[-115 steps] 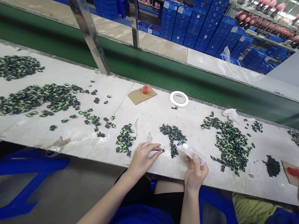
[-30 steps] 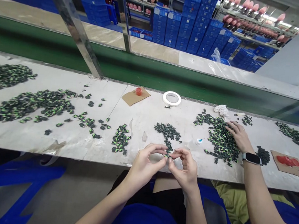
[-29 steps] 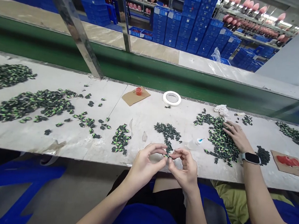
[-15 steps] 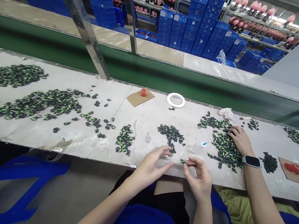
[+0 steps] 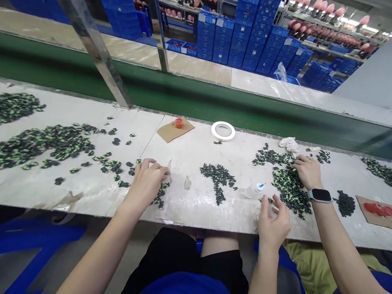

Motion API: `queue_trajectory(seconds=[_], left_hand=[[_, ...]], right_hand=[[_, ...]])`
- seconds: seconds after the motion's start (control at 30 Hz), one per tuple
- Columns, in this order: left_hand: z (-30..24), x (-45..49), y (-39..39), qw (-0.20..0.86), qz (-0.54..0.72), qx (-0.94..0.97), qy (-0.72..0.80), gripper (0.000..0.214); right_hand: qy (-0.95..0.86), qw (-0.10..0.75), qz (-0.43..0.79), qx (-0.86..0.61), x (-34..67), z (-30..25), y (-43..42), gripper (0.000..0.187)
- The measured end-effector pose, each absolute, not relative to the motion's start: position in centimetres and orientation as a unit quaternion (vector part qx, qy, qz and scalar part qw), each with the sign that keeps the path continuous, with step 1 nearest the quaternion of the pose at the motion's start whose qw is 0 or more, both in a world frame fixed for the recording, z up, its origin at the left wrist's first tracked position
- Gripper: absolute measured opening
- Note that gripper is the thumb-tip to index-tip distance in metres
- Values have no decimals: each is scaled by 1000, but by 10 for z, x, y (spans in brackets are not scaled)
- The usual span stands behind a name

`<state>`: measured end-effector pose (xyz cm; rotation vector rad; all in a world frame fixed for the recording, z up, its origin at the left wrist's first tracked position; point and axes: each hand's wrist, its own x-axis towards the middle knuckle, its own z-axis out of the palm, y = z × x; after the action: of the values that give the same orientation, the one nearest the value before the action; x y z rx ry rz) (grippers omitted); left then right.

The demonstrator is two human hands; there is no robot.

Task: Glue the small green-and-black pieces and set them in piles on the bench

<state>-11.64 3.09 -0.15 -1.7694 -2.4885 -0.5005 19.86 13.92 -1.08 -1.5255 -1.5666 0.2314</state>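
My left hand point(image 5: 146, 182) lies knuckles-up on the white bench, its fingers curled down over a small pile of green-and-black pieces point(image 5: 160, 197); what they pinch is hidden. My right hand point(image 5: 273, 219) hovers at the bench's near edge with fingers loosely apart and nothing in them. It is beside the lower edge of a larger heap of green-and-black pieces point(image 5: 290, 190). A small clear glue bottle with a blue tip point(image 5: 254, 190) lies just left of that hand. Between my hands sits a dark pile of plain pieces point(image 5: 218, 176).
A co-worker's hand point(image 5: 306, 170) with a wristwatch point(image 5: 319, 195) rests on the larger heap. A tape roll point(image 5: 223, 131), a cardboard scrap with a red cap point(image 5: 174, 129) and crumpled tissue point(image 5: 288, 144) lie toward the back. More pieces spread far left point(image 5: 37, 139); a green conveyor point(image 5: 200, 97) runs behind.
My hands, which were together pinching one piece in front of me, have parted. The left went left onto the small pile; the right went right toward the larger heap and no longer shows the piece.
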Motion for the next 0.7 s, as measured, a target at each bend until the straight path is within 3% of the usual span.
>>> queue_trajectory(seconds=[0.13,0.27,0.5,0.7], left_hand=[[-6,-119,33,49,-177,-582,-792,34],[-5,-104,37,38,-283,-581,-762,36],[-20,-39,37,-131,-422,-594,-672,16],[-39,-12,33,-5,-416,-558,-718,12]], right_hand=[[-707,440,47,-551,191,-15,143,56],[-720,433,85,-536,182,-21,151,50],[-615,481,347,-519,174,-10,136,39],[-565,535,432,-457,167,-11,115,30]])
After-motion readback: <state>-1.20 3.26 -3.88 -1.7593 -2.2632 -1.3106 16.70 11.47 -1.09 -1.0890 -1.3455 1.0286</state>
